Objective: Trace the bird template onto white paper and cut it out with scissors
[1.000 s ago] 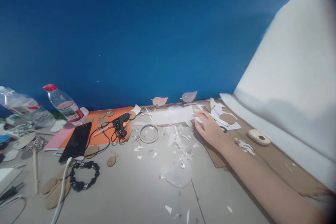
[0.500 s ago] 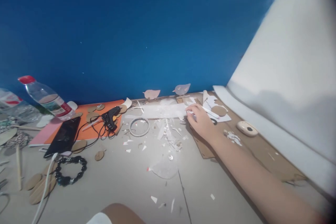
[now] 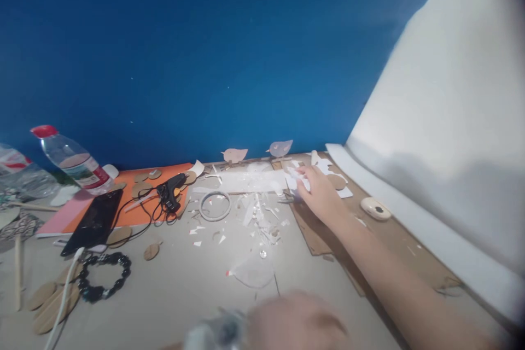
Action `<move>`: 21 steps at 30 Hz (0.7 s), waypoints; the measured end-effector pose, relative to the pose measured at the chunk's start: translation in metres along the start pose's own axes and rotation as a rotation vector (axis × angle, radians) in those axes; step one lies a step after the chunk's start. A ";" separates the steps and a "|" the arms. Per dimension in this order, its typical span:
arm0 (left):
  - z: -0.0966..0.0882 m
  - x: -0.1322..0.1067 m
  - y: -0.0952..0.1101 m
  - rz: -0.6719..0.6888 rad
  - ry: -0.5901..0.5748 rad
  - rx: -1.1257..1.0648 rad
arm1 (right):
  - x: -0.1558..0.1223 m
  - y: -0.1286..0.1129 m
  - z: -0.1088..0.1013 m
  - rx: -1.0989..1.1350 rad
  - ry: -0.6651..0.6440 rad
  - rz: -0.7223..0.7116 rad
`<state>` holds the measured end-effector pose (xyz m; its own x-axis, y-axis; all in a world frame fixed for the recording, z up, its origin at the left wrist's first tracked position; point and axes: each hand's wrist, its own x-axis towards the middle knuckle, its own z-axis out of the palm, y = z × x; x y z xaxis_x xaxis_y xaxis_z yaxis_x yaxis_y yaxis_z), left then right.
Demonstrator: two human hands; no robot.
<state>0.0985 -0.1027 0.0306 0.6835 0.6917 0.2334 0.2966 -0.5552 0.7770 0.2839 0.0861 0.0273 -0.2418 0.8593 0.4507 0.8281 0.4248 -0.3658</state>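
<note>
My right hand (image 3: 320,194) reaches across the table to a pile of white paper cut-outs (image 3: 328,170) near the blue wall. Its fingers are bent and close on a white paper piece (image 3: 296,176) at the pile's left edge. A brown cardboard sheet (image 3: 315,229) lies under the hand and forearm. My left hand (image 3: 293,321) comes into view at the bottom edge, smeared by motion, with a blurred grey-white thing (image 3: 217,332) beside it; its fingers cannot be made out.
A white ring (image 3: 215,205) and paper scraps (image 3: 262,216) lie mid-table. To the left are a black glue gun (image 3: 170,191) on orange paper (image 3: 135,197), a phone (image 3: 93,221), a bead bracelet (image 3: 102,276) and a water bottle (image 3: 71,159). A white roll (image 3: 443,136) stands right.
My right hand has shifted slightly right over the white cut-outs. My left hand has risen into view at the bottom edge, blurred. The camera has moved a little.
</note>
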 end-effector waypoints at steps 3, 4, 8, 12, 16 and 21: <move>-0.049 -0.005 -0.039 -0.272 0.348 0.081 | -0.003 0.013 -0.020 -0.111 -0.116 0.035; -0.064 -0.007 -0.052 -0.338 0.456 0.100 | -0.007 0.016 -0.025 -0.145 -0.161 0.040; -0.092 -0.016 -0.088 -0.473 0.759 -0.011 | -0.029 0.012 -0.033 -0.250 -0.244 0.066; -0.087 -0.018 -0.092 -0.517 0.790 -0.137 | -0.044 0.009 -0.027 -0.293 -0.243 0.087; -0.083 -0.018 -0.089 -0.488 0.751 -0.289 | -0.044 0.018 -0.027 -0.285 -0.283 0.105; -0.086 -0.017 -0.087 -0.507 0.748 -0.499 | -0.045 0.027 -0.037 -0.233 -0.360 0.095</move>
<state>0.0040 -0.0263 0.0091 -0.0849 0.9962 -0.0178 0.0074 0.0184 0.9998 0.3360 0.0486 0.0269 -0.2860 0.9534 0.0960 0.9371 0.2992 -0.1797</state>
